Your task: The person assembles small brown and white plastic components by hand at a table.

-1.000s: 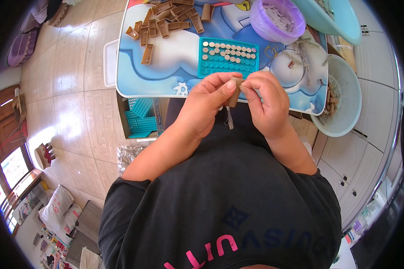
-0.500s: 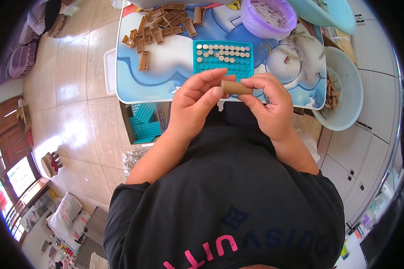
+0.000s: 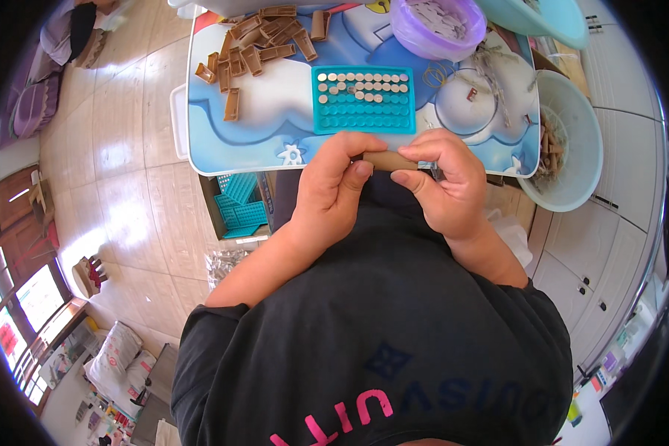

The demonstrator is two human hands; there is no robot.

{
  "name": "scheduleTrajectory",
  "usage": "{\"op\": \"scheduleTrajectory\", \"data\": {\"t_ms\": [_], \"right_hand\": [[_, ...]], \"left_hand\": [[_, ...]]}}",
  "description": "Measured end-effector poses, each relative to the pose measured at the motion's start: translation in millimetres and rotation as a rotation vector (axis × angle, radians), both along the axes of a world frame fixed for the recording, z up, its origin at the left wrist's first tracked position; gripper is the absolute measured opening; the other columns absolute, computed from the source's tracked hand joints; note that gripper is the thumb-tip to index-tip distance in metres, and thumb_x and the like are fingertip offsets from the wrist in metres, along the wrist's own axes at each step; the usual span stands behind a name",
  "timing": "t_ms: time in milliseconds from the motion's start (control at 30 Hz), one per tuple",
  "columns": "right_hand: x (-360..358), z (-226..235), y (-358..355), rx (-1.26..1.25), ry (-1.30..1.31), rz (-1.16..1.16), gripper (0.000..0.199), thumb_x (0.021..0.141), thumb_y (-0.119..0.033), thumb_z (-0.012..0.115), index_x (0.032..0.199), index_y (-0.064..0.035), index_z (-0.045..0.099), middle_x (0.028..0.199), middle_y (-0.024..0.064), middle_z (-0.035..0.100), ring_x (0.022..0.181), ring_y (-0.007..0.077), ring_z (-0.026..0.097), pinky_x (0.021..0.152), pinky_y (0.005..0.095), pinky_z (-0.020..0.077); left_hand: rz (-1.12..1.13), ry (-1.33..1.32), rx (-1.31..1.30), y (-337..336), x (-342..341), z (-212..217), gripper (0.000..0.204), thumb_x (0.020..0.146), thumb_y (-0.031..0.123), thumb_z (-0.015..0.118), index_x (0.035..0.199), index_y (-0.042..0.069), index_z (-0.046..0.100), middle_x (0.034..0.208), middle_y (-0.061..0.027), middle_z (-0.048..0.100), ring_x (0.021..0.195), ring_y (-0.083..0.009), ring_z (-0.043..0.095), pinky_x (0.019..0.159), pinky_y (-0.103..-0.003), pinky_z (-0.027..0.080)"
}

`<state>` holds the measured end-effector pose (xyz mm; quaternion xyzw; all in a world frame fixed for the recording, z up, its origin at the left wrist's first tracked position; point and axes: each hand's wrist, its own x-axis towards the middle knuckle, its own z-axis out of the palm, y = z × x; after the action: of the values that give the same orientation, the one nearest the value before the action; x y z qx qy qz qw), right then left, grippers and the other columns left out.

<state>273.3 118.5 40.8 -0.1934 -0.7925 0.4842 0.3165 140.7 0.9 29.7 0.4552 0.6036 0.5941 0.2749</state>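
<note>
Blue picture-printed table (image 3: 275, 126) carries teal tray (image 3: 363, 100), brown tubes (image 3: 256, 44), purple bowl (image 3: 438, 26)

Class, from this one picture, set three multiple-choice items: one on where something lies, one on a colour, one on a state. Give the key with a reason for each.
1. Where is the pile of brown pieces?
A. On the table's far left
B. In the purple bowl
C. On the floor

2. What colour is the grid tray?
A. Red
B. Teal
C. White

3. How is the brown tube held?
A. Lying loose on the table
B. In the left hand alone
C. Between both hands

Key: 1 A, the pieces lie on the table left of the tray. 2 B, its rim and empty cells are teal. 3 C, the left hand and right hand each grip one end.
</note>
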Motion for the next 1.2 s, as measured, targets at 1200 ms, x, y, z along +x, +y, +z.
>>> {"op": "scheduleTrajectory", "data": {"t_ms": [1200], "right_hand": [[180.6, -48.4, 170.6, 0.261, -0.482, -0.859, 0.025, 0.079, -0.013, 0.065, 0.103, -0.0083, 0.065, 0.095, 0.0069, 0.062, 0.088, 0.0198, 0.058, 0.078, 0.0308, 0.0452]], "left_hand": [[-0.052, -0.498, -0.142, 25.8, 12.0, -5.5, 0.023, 0.095, 0.013, 0.047, 0.114, 0.000, 0.050, 0.094, -0.0067, 0.059, 0.083, -0.0121, 0.055, 0.078, -0.025, 0.045]]}}
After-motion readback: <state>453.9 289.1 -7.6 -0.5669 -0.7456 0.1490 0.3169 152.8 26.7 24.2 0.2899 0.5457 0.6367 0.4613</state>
